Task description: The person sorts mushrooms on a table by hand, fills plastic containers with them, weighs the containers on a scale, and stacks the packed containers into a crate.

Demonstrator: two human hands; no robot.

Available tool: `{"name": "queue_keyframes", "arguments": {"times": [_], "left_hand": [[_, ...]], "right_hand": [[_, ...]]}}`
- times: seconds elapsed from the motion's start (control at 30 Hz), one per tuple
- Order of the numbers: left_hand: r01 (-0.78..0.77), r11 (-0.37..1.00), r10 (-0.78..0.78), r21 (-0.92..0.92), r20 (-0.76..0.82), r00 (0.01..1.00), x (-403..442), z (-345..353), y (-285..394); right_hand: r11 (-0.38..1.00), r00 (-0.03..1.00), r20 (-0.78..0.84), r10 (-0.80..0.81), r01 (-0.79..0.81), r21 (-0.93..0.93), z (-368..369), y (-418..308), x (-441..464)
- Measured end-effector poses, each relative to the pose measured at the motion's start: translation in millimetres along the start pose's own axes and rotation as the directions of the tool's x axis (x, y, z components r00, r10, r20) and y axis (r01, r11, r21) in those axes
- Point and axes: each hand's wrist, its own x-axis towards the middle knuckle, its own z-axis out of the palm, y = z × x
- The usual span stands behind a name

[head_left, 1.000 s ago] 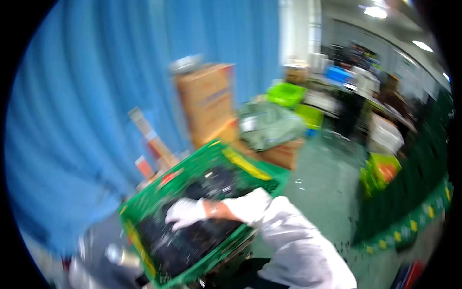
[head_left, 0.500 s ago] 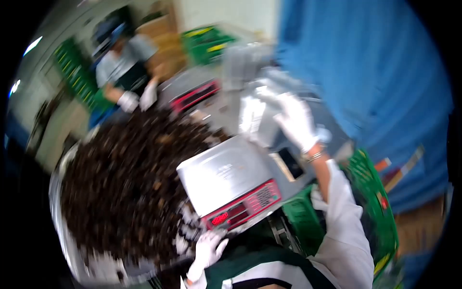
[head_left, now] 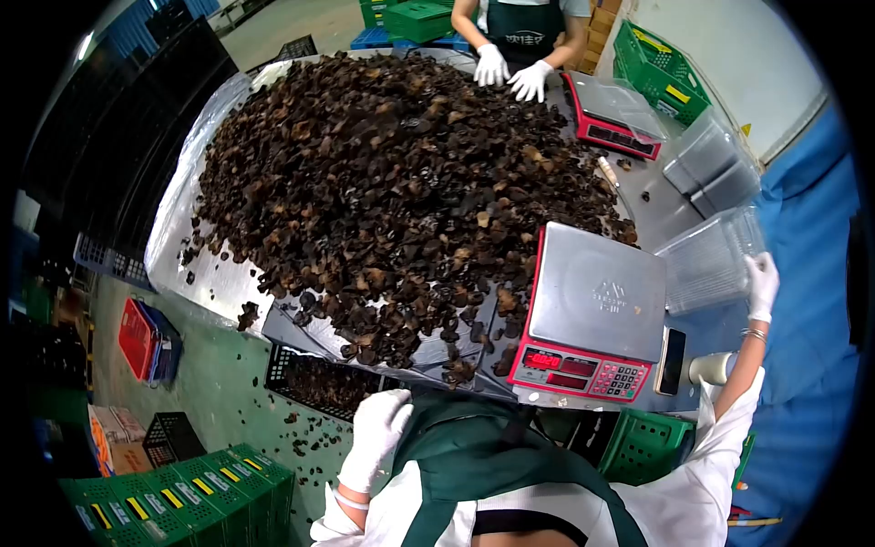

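My right hand (head_left: 762,286), in a white glove, has its fingers closed on the right edge of a clear plastic tray (head_left: 706,263), which lies beyond the scale. My left hand (head_left: 377,428), gloved too, hangs in front of the table edge, holding nothing, thumb apart from loosely bent fingers. Between the hands stands a red scale with a steel plate (head_left: 597,296); its display is lit and nothing lies on the plate. A big heap of dark dried pieces, resembling wood ear mushrooms (head_left: 383,182), covers much of the table to its left.
Across the table, a co-worker's gloved hands (head_left: 512,75) touch the heap beside a second red scale (head_left: 620,109). More clear trays (head_left: 711,164) stand at the right. A phone (head_left: 671,361) lies by my scale. Green crates (head_left: 182,497) and a black crate (head_left: 314,383) are below.
The view has swung left and steadied. My right hand, earlier spread over the clear trays, now grips a tray edge. My left hand has moved away from the scale's front.
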Motion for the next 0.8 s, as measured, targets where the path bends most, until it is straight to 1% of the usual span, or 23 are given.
{"name": "queue_keyframes", "arguments": {"times": [0.03, 0.07, 0.1, 0.17, 0.2, 0.23, 0.27, 0.3, 0.33, 0.37, 0.43, 0.5, 0.53, 0.57, 0.63, 0.67, 0.7, 0.77, 0.8], "left_hand": [[0.044, 0.999, -0.045, -0.021, -0.036, 0.998, -0.9, -6.0, -10.1], [0.068, 0.997, -0.069, -0.02, -0.09, 0.994, -0.9, -10.4, -20.6], [0.096, 0.995, -0.093, 0.026, -0.097, 0.991, 0.1, -14.1, -31.0], [0.111, 0.993, -0.105, 0.038, -0.128, 0.986, 8.7, -23.0, -45.5], [0.116, 0.993, -0.112, 0.023, -0.118, 0.987, 15.1, -25.6, -52.1], [0.072, 0.997, -0.07, 0.011, -0.13, 0.989, 22.2, -27.8, -57.6], [0.051, 0.999, -0.05, -0.002, -0.128, 0.99, 29.4, -29.7, -61.1], [0.031, 0.999, -0.033, -0.017, -0.129, 0.991, 36.1, -31.9, -64.2], [0.029, 0.999, -0.032, -0.025, -0.133, 0.991, 41.2, -36.1, -67.1], [0.013, 0.999, -0.018, -0.043, -0.126, 0.992, 44.9, -38.7, -71.1], [-0.006, 0.997, -0.002, -0.071, -0.12, 0.993, 46.0, -43.4, -81.0], [-0.008, 0.999, 0.002, -0.039, -0.142, 0.99, 41.9, -47.1, -95.2], [0.022, 0.999, -0.026, -0.033, -0.13, 0.991, 39.7, -52.5, -98.8], [0.027, 0.999, -0.032, -0.04, -0.135, 0.99, 37.1, -54.7, -104.0], [0.073, 0.994, -0.087, -0.087, -0.166, 0.982, 31.7, -59.7, -110.4], [0.098, 0.987, -0.118, -0.125, -0.167, 0.979, 31.4, -61.4, -110.0], [0.096, 0.987, -0.117, -0.129, -0.169, 0.979, 32.3, -63.2, -107.9], [0.113, 0.98, -0.148, -0.161, -0.225, 0.963, 33.2, -66.4, -101.1], [0.081, 0.985, -0.12, -0.155, -0.264, 0.957, 30.8, -67.7, -98.2]], "right_hand": [[0.995, 0.997, -0.071, 0.041, -0.034, 0.089, -15.5, -19.7, -6.4], [0.972, 0.997, -0.071, 0.028, -0.011, 0.234, -29.3, -39.5, -14.7], [0.929, 0.997, -0.075, 0.016, 0.013, 0.371, -41.2, -60.6, -24.7], [0.926, 0.999, 0.048, -0.009, -0.01, 0.378, -51.0, -147.2, -70.3], [0.945, 0.982, 0.091, -0.164, 0.13, 0.3, -45.8, -168.3, -90.7], [0.963, 0.959, 0.206, -0.193, 0.145, 0.228, -41.6, -209.1, -115.6], [0.939, 0.883, 0.325, -0.339, 0.299, 0.169, -31.3, -222.5, -132.9], [0.89, 0.809, 0.371, -0.457, 0.414, 0.192, -13.0, -231.0, -153.7], [0.815, 0.72, 0.399, -0.568, 0.559, 0.15, 6.6, -226.8, -171.5], [0.801, 0.689, 0.449, -0.569, 0.586, 0.117, 23.9, -224.1, -190.6], [0.771, 0.599, 0.616, -0.512, 0.636, 0.023, 41.5, -218.8, -216.5], [0.824, 0.588, 0.717, -0.373, 0.565, -0.035, 44.9, -222.7, -228.3], [0.822, 0.646, 0.611, -0.458, 0.57, 0.014, 38.0, -245.0, -230.4], [0.808, 0.703, 0.498, -0.508, 0.589, -0.006, 37.2, -261.9, -234.0], [0.876, 0.751, 0.451, -0.482, 0.416, 0.244, 48.3, -305.8, -240.1], [0.786, 0.681, 0.392, -0.618, 0.541, 0.3, 64.4, -325.3, -245.5], [0.671, 0.589, 0.323, -0.741, 0.656, 0.345, 87.4, -342.1, -255.1], [0.707, 0.623, 0.36, -0.695, 0.498, 0.502, 143.0, -374.9, -284.0], [0.716, 0.602, 0.394, -0.694, 0.524, 0.461, 168.3, -375.4, -294.4]]}}
